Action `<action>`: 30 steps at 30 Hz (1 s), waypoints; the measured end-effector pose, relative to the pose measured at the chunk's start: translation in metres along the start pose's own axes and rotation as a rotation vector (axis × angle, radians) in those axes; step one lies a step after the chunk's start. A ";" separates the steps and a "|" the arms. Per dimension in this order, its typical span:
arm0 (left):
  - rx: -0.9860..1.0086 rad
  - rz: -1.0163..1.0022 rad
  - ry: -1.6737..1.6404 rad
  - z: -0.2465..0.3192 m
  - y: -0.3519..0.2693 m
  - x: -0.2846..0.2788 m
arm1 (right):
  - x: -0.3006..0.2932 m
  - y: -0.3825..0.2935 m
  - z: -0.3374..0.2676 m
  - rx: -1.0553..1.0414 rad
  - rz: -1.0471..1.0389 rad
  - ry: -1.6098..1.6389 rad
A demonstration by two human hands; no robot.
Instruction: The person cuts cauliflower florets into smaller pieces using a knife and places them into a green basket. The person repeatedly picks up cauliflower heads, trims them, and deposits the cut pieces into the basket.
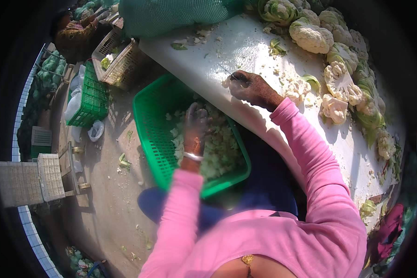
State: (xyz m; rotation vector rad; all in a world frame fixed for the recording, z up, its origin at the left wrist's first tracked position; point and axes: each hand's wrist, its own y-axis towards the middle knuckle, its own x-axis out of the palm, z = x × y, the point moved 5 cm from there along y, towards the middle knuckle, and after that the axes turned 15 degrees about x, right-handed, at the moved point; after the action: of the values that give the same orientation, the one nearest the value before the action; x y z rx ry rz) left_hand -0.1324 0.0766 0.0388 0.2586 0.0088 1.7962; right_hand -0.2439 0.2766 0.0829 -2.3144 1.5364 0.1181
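Observation:
My left hand (196, 121), blurred, is over cauliflower florets (222, 153) inside a green plastic basket (147, 153) that stands by my lap; whether it holds a floret cannot be told. Above the white tabletop (236, 38) my right hand (245, 87) is closed around a small knife (226, 70), its thin blade pointing up and left. Cauliflower pieces (297, 90) and crumbs lie to the right of this hand. Farther right, a cut cauliflower head (342, 83) rests beside a pile of cauliflower heads (311, 36) with green leaves.
A green mesh sack (180, 17) lies on the table's far edge. At left stand a cream plastic crate (116, 62), a green crate (90, 97) and a wheeled trolley (73, 168). Another person (76, 38) is at the upper left. Leaf scraps (124, 162) lie on the floor.

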 end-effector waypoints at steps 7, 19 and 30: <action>0.135 -0.443 0.745 -0.067 -0.008 -0.023 | 0.084 -0.084 0.029 0.358 -0.155 0.510; 0.215 -0.596 0.361 0.001 0.021 0.194 | -0.148 -0.082 0.090 0.424 0.412 0.022; 0.042 -0.702 -0.219 -0.032 0.020 0.202 | -0.156 -0.100 0.116 0.410 0.427 0.279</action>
State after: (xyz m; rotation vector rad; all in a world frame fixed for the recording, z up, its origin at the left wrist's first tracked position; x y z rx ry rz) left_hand -0.2006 0.2701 0.0448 0.4222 -0.0164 1.0661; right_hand -0.2018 0.4875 0.0411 -1.7163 1.9572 -0.3934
